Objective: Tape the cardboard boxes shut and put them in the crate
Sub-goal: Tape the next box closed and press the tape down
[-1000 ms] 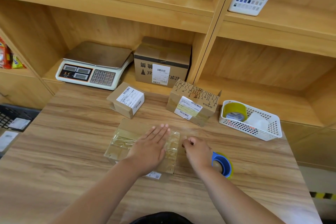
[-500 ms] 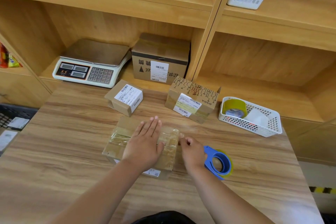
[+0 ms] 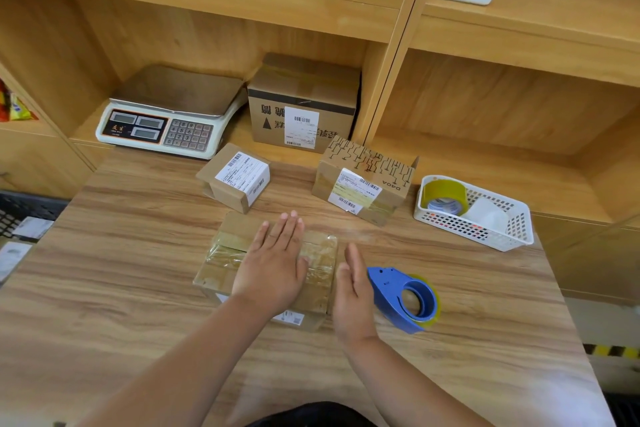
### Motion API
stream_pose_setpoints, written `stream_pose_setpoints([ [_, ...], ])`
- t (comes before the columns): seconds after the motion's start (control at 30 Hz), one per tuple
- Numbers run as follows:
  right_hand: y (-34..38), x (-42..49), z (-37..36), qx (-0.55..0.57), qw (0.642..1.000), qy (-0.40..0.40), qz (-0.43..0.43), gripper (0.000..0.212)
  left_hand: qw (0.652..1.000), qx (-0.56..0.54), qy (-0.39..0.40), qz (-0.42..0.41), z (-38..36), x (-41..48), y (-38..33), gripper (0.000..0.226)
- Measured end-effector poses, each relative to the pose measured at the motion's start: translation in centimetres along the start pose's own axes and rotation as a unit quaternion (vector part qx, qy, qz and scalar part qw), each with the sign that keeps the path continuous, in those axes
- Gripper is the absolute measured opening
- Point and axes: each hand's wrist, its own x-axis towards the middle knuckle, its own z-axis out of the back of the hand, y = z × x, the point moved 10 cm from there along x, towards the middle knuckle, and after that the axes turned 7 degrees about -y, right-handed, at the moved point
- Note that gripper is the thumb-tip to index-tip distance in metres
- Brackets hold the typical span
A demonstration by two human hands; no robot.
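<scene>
Left grip (image 3: 272,267) flat, fingers straight, pressing the tape-covered brown cardboard box (image 3: 225,255) beneath it; right grip (image 3: 353,291) — open, empty — edge-on beside that box; blue plastic tape dispenser (image 3: 405,298) just beyond it.

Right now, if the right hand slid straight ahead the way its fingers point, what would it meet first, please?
Most likely the patterned cardboard box; the right hand points across bare table toward its near face, though depth is hard to judge.

Blue tape dispenser (image 3: 403,298), brown box (image 3: 225,255)
</scene>
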Motion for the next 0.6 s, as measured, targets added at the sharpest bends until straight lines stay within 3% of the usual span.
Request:
stream_pose_setpoints([
  [0.2,-0.6,-0.2,-3.0,0.019,0.997,0.069,-0.029,0.051,1.0,-0.004,0.009,-0.002,-0.2,0.2,0.1,0.07],
  [0.6,-1.2,0.6,-2.8,-0.003,0.991,0.097,-0.088,0.05,0.999,0.008,0.024,-0.04,-0.1,-0.6,1.9,0.077],
])
